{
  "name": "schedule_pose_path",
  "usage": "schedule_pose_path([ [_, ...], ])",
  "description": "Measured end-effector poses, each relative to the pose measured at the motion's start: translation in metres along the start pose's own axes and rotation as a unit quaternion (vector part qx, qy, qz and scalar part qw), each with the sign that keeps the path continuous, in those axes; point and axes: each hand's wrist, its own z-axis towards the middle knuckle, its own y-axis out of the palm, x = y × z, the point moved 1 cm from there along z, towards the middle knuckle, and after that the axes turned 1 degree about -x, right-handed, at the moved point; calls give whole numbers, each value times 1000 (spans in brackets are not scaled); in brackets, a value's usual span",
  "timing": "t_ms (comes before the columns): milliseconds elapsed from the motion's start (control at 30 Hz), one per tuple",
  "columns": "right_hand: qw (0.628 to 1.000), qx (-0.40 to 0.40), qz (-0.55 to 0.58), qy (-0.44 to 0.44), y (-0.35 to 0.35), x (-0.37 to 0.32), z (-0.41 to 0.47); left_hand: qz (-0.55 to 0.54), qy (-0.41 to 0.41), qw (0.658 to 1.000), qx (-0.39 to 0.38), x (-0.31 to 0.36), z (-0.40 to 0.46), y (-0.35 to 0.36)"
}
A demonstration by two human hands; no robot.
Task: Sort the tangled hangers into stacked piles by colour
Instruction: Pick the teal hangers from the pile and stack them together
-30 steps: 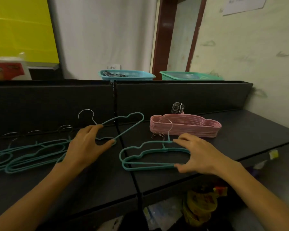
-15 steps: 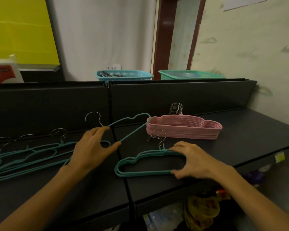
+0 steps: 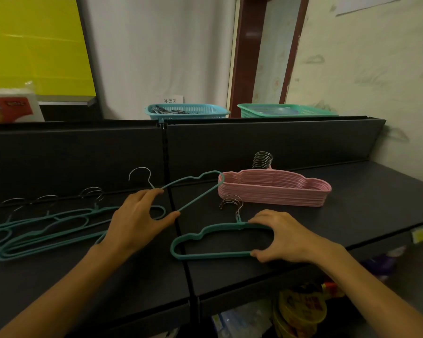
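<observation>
A dark counter (image 3: 352, 203) ran along a low black back panel (image 3: 266, 142), split by a seam down the middle. Behind the panel stood a blue basket (image 3: 188, 111) and a green basket (image 3: 286, 110), with a white wall, a yellow board (image 3: 34, 45) and a dark red door frame (image 3: 244, 57) beyond.

The left hand (image 3: 134, 220) pinched a teal hanger (image 3: 195, 189) between fingertip and thumb, holding it tilted off the counter, its long axis running from the hand up and right toward the pink stack (image 3: 274, 189), its metal hook standing up on the far side of the fingers. The right hand (image 3: 286, 236) gripped the right end of a small teal stack (image 3: 205, 242) lying flat near the front edge, fingers on the top bar and thumb on the bottom bar; its long axis ran left to right and its hooks pointed away toward the panel. The pink stack lay flat further back, long axis left to right, hooks bunched against the panel. Loose teal hangers (image 3: 47, 230) sprawled across the left part of the counter, hooks also toward the panel.
</observation>
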Motion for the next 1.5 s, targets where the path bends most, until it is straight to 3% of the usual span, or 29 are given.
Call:
schedule_pose_path([
  [933, 1000, -9, 21, 9, -1, 6, -1, 4, 12, 999, -30, 15, -5, 8],
  [1033, 992, 114, 35, -32, -12, 1, -11, -1, 20, 999, -29, 24, -5, 7],
  [1133, 946, 308, 50, -89, -27, 3, -25, -18, 52, 997, -47, 37, -5, 6],
  [1233, 902, 422, 48, -77, -46, 13, -40, -29, 107, 990, -81, 55, -9, 9],
  [1500, 906, 412, 96, -8, -58, 29, -69, -17, 183, 962, -201, 102, -17, 42],
])
